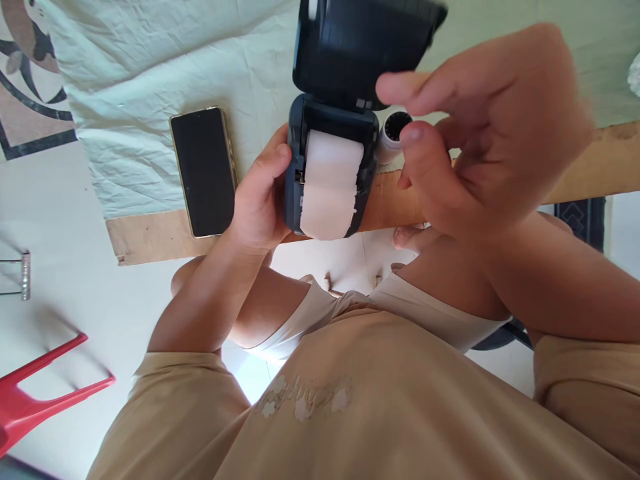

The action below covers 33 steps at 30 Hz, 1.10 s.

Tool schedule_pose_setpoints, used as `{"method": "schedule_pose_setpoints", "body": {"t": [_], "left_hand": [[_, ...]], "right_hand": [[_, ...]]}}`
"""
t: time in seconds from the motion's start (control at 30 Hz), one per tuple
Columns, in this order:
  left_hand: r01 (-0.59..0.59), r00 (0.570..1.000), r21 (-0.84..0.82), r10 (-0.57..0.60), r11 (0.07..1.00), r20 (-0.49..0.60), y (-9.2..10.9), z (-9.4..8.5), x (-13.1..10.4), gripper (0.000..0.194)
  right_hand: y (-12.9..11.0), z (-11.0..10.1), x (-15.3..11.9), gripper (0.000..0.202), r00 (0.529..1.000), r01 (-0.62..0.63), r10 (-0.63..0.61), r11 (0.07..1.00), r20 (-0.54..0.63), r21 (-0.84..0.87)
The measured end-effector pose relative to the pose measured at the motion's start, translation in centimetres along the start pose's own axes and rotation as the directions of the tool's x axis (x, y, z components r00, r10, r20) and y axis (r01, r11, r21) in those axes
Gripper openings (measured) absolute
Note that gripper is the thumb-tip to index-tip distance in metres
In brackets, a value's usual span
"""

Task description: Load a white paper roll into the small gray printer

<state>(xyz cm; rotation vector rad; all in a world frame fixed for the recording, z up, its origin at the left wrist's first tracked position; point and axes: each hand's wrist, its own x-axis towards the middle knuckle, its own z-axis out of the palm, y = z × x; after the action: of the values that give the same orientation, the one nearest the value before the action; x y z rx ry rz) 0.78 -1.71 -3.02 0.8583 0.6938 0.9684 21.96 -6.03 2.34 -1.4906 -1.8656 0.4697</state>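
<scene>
A dark handheld printer is held at its left side by my left hand, the thumb resting on its edge. Its black lid stands raised, and a white paper roll lies in the bay with its end hanging over the front. My right hand is beside the lid's lower right corner, slightly blurred, with thumb and forefinger apart and nothing visible between them. Just behind those fingertips is a small white cylinder with a dark top.
A black phone lies left of the printer on the pale green cloth. The table's wooden edge runs along the front. A red plastic chair is at the lower left; a white object shows at the far right.
</scene>
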Motion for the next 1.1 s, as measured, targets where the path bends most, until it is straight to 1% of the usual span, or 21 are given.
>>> {"method": "schedule_pose_setpoints", "body": {"t": [0.07,0.1,0.13,0.17,0.2,0.27,0.33,0.4,0.43,0.47,0.5,0.53,0.63,0.7,0.8,0.83,0.9,0.97,1.03,1.1], "left_hand": [[-0.007,1.000,0.026,0.007,1.000,-0.001,0.0,-0.1,-0.1,0.034],[-0.009,1.000,0.035,0.009,0.999,0.006,0.0,-0.2,0.0,0.032],[-0.020,1.000,0.045,0.019,0.999,0.020,-0.1,-0.3,0.0,0.031],[-0.034,0.999,0.058,0.032,0.998,0.036,-0.2,-0.4,0.1,0.031],[-0.049,0.998,0.070,0.046,0.996,0.051,-0.2,-0.5,0.1,0.031],[-0.071,0.996,0.083,0.066,0.994,0.063,-0.2,-0.5,0.1,0.035],[-0.064,0.996,0.084,0.059,0.994,0.070,0.1,-0.3,-0.1,0.040],[-0.037,0.996,0.088,0.030,0.995,0.084,0.4,0.2,-0.4,0.045],[-0.002,0.996,0.097,-0.007,0.995,0.092,0.5,0.5,-0.5,0.046],[-0.020,0.998,0.082,0.015,0.996,0.059,0.6,0.8,-0.6,0.044],[-0.040,0.999,0.052,0.039,0.998,0.021,0.6,1.1,-0.7,0.038],[-0.033,0.999,0.054,0.034,0.998,-0.018,0.5,1.4,-0.8,0.037],[-0.002,0.998,0.084,0.008,0.996,-0.066,0.2,1.8,-0.8,0.049],[0.006,0.997,0.101,0.002,0.995,-0.073,0.0,1.8,-0.7,0.057],[0.005,0.997,0.119,0.005,0.993,-0.082,-0.1,1.9,-0.7,0.054],[0.010,0.996,0.123,0.001,0.992,-0.088,-0.1,1.9,-0.7,0.051],[0.017,0.994,0.114,-0.005,0.993,-0.111,-0.2,1.9,-0.7,0.048],[0.027,0.991,0.094,-0.014,0.995,-0.133,-0.3,1.8,-0.7,0.047],[0.036,0.991,0.087,-0.024,0.996,-0.134,-0.3,1.4,-0.7,0.045],[0.043,0.992,0.093,-0.031,0.995,-0.124,-0.4,0.6,-0.7,0.042]], "right_hand": [[0.2,0.2,0.1,0.026,0.988,0.110,-0.115,0.993,-0.104,-0.050],[0.2,0.3,0.1,0.024,0.977,0.159,-0.170,0.983,-0.129,-0.094],[0.2,0.4,0.1,0.024,0.974,0.182,-0.198,0.972,-0.107,-0.147],[0.1,0.5,0.2,0.027,0.979,0.180,-0.195,0.962,-0.055,-0.204],[0.0,0.6,0.3,0.032,0.986,0.162,-0.167,0.951,0.003,-0.262],[-0.3,0.7,0.5,0.040,0.991,0.112,-0.077,0.921,0.108,-0.373],[-0.5,0.8,0.7,0.046,0.984,0.082,-0.002,0.890,0.176,-0.448],[-0.6,0.7,0.9,0.048,0.977,0.077,0.030,0.875,0.212,-0.479],[-0.6,0.6,1.0,0.046,0.975,0.079,0.034,0.872,0.221,-0.483],[-0.7,0.6,1.1,0.043,0.973,0.083,0.033,0.871,0.226,-0.484],[-0.7,0.6,1.1,0.040,0.971,0.085,0.038,0.869,0.236,-0.487],[-0.7,0.6,1.1,0.037,0.971,0.088,0.036,0.865,0.237,-0.493],[-0.5,0.9,1.0,0.033,0.974,0.107,0.015,0.850,0.226,-0.517],[-0.2,1.2,1.0,0.031,0.972,0.144,-0.027,0.850,0.232,-0.507],[-0.1,1.4,1.0,0.035,0.971,0.174,-0.068,0.860,0.230,-0.480],[-0.2,1.4,1.1,0.039,0.971,0.168,-0.061,0.861,0.232,-0.479],[-0.5,1.3,1.3,0.048,0.972,0.124,-0.007,0.865,0.235,-0.485],[-0.7,1.0,1.5,0.055,0.970,0.075,0.042,0.887,0.240,-0.455],[-0.6,0.6,1.6,0.056,0.980,0.050,0.021,0.934,0.196,-0.352],[-0.2,0.3,1.6,0.053,0.990,0.067,-0.046,0.985,0.134,-0.161]]}}
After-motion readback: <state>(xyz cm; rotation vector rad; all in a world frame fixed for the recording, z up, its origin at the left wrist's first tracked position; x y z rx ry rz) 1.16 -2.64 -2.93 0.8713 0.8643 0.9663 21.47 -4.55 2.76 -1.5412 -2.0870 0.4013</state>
